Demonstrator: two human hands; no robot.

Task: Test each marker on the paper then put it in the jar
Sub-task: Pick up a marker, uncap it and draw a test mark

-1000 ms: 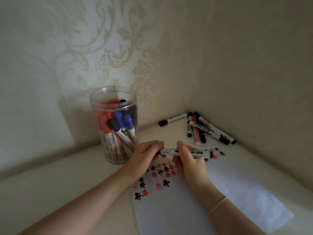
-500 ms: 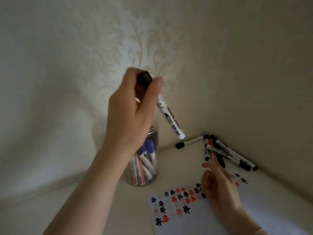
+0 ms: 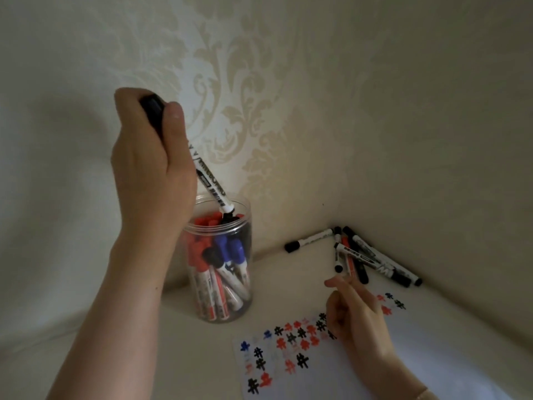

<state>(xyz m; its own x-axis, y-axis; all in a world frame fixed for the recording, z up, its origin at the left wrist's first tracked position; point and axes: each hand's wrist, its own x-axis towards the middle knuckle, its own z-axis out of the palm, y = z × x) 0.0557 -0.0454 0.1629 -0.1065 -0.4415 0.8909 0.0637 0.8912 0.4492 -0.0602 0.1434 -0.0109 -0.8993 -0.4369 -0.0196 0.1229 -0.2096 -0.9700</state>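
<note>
Left hand (image 3: pixel 150 166) raised, grip clamped on a black marker (image 3: pixel 212 186) by its capped end. Below that grip, marker slanted down, lower end just inside the mouth of the jar (image 3: pixel 220 264), among red, blue and black markers. Right hand (image 3: pixel 357 319) low, right of the jar, over the paper (image 3: pixel 317 370); grip loose, fingers relaxed, holding nothing. Beyond those fingers, a loose pile (image 3: pixel 363 258) of markers on the desk (image 3: pixel 129 356) in the corner. Paper marked with red, black and blue scribbles.
</note>
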